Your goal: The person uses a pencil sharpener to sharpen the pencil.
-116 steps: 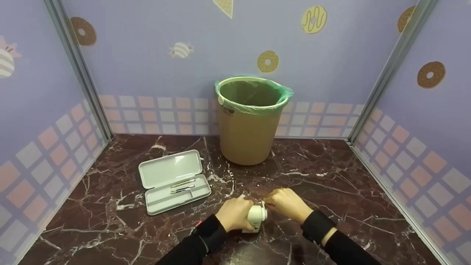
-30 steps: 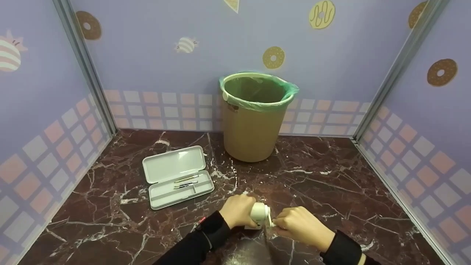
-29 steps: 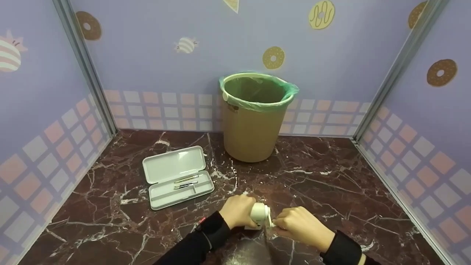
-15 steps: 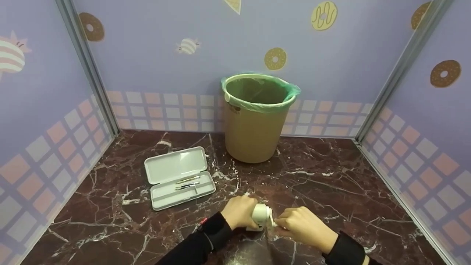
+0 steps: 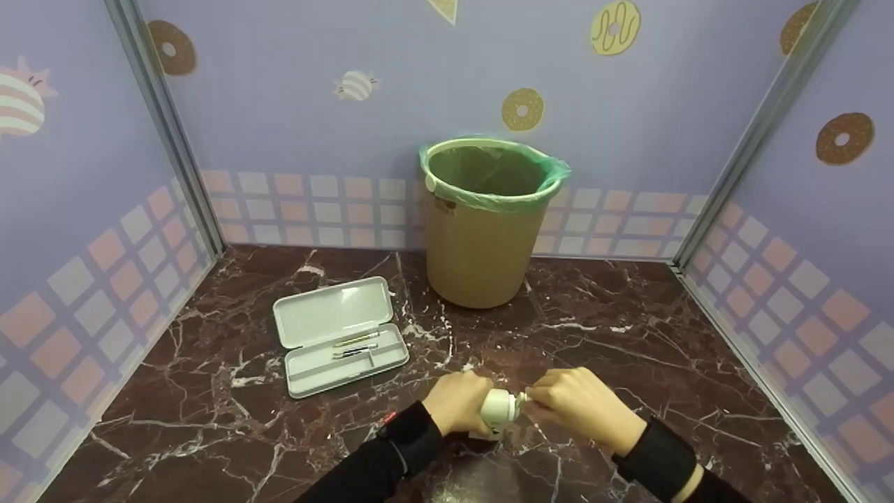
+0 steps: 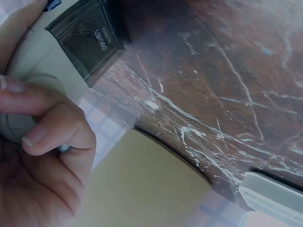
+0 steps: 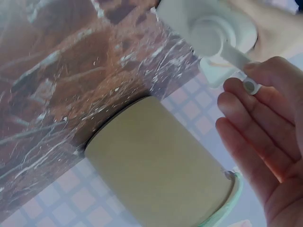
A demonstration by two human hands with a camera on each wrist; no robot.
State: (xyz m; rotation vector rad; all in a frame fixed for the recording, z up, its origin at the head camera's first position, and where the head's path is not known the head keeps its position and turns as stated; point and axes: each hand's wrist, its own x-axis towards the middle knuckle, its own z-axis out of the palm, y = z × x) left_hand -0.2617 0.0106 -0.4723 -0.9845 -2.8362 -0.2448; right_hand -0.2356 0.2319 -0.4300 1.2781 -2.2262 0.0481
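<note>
In the head view, a pale hand-crank pencil sharpener (image 5: 499,411) sits on the dark marbled tabletop near the front. My left hand (image 5: 457,404) grips its body from the left, fingers curled round it. In the left wrist view, its smoky see-through drawer (image 6: 87,40) carries printed lettering. On the other side, my right hand (image 5: 583,405) pinches the end of the crank handle (image 7: 235,57) between thumb and index finger; the remaining fingers are loosely bent. Whether a pencil is inside the sharpener is hidden by my left hand.
An open white pencil case (image 5: 334,311) lies to the left, with a few slim pencil-like sticks (image 5: 356,351) in its tray. Behind the hands stands a tan trash bin (image 5: 478,258) with a green liner (image 5: 555,171). Patterned walls (image 5: 279,126) enclose the back and sides.
My right hand has swung the crank, going down toward the front and then back up and away within the last half second. My left hand keeps its grip on the sharpener.
</note>
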